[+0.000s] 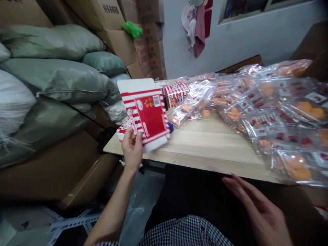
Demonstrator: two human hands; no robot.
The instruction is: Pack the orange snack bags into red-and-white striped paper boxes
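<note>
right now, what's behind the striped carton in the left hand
Beyond the carton in the left hand, more red-and-white striped packaging peeks out at its left edge and something blue at its right. The carton hides whatever else lies there.

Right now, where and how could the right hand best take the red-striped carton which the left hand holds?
Probably pinch its right edge, coming from the right: the red-striped carton is tilted up, and the left hand grips it low on its left edge, leaving the opposite edge uncovered.
</note>
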